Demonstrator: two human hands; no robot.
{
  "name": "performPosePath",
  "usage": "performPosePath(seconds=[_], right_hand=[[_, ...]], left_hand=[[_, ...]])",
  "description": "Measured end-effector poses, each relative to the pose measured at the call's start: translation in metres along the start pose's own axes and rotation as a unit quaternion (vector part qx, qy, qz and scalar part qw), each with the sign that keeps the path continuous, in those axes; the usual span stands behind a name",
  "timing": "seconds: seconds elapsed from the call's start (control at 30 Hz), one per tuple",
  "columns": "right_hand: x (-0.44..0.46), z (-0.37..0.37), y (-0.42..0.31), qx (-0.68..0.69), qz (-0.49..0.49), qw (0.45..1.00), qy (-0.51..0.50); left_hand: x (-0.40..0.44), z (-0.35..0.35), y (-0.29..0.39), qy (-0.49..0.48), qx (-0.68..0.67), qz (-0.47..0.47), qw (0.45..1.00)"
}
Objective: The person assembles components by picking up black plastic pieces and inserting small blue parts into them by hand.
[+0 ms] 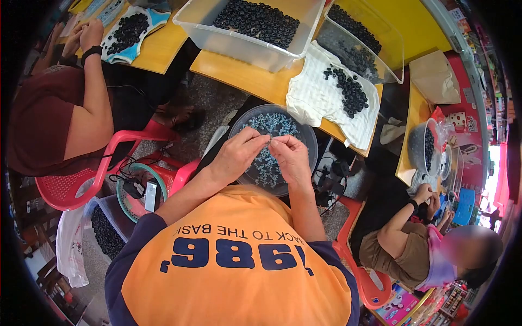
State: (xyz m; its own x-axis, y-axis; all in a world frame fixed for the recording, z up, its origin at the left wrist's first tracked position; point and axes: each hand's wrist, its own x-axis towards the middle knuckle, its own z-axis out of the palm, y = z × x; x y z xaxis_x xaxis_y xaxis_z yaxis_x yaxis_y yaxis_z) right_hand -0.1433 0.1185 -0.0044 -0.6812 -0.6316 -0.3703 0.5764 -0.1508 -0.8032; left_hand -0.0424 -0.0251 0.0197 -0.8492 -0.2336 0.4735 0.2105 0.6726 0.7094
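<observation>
My left hand [237,156] and my right hand [294,161] meet fingertip to fingertip over a round dark basin [310,145]. Both are closed in a pinch, and whatever lies between the fingers is too small to make out. Inside the basin is a loose layer of many small blue-grey pieces [268,169]. Just beyond it, a white cloth [307,87] hangs over the table edge with a heap of black ring-shaped pieces [352,96] on it.
A clear plastic bin [190,24] of black rings stands on the yellow table [234,73], beside another clear bin [389,41]. Co-workers sit at left [60,117] and right [402,239]. A teal-rimmed basket [165,185] with a phone [151,196] stands at left, near red chairs [60,187].
</observation>
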Motion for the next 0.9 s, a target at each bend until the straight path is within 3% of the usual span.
performPosePath(seconds=[0.07,0.13,0.17,0.23,0.27,0.33,0.37,0.4,0.43,0.47,0.53,0.57,0.63,0.9], right_hand=[[-0.002,0.002,0.002,0.015,0.004,1.0,-0.004],[-0.005,0.008,-0.001,-0.088,-0.049,0.995,0.011],[-0.006,0.009,-0.003,-0.088,-0.05,0.995,0.011],[-0.01,0.01,-0.004,-0.262,-0.086,0.961,0.03],[-0.012,0.013,-0.004,-0.262,-0.086,0.961,0.03],[-0.015,0.019,-0.004,-0.461,-0.303,0.832,0.052],[-0.014,0.018,-0.003,-0.461,-0.303,0.832,0.051],[-0.013,0.016,-0.003,-0.499,-0.363,0.785,0.045],[-0.012,0.014,-0.003,-0.533,-0.421,0.733,0.039],[-0.012,0.013,-0.004,-0.533,-0.422,0.733,0.039],[-0.016,0.01,-0.007,-0.436,-0.303,0.844,0.079],[-0.016,0.008,-0.009,-0.436,-0.303,0.844,0.079],[-0.016,0.006,-0.014,-0.376,-0.213,0.897,0.099],[-0.015,0.005,-0.013,-0.352,-0.203,0.91,0.085]], left_hand=[[-0.001,0.0,-0.001,-0.003,0.004,0.002,1.0],[-0.001,0.001,-0.001,-0.006,0.007,0.005,1.0],[-0.002,0.001,-0.001,-0.004,-0.015,-0.02,1.0],[-0.004,0.003,-0.001,-0.004,-0.037,-0.045,0.998],[-0.005,0.003,-0.004,-0.013,-0.067,-0.094,0.993],[-0.008,0.005,-0.011,-0.021,-0.096,-0.143,0.985],[-0.009,0.007,-0.015,-0.032,-0.221,-0.254,0.941],[-0.008,0.006,-0.017,-0.042,-0.34,-0.356,0.869],[-0.006,0.004,-0.017,-0.046,-0.361,-0.397,0.842],[-0.004,0.0,-0.015,-0.046,-0.361,-0.397,0.843],[-0.002,-0.005,-0.012,-0.062,-0.059,-0.229,0.97],[-0.003,-0.003,-0.013,-0.062,-0.059,-0.23,0.97],[-0.006,0.003,-0.016,-0.025,0.03,-0.151,0.988],[-0.003,-0.006,-0.026,-0.044,0.017,-0.188,0.981]])
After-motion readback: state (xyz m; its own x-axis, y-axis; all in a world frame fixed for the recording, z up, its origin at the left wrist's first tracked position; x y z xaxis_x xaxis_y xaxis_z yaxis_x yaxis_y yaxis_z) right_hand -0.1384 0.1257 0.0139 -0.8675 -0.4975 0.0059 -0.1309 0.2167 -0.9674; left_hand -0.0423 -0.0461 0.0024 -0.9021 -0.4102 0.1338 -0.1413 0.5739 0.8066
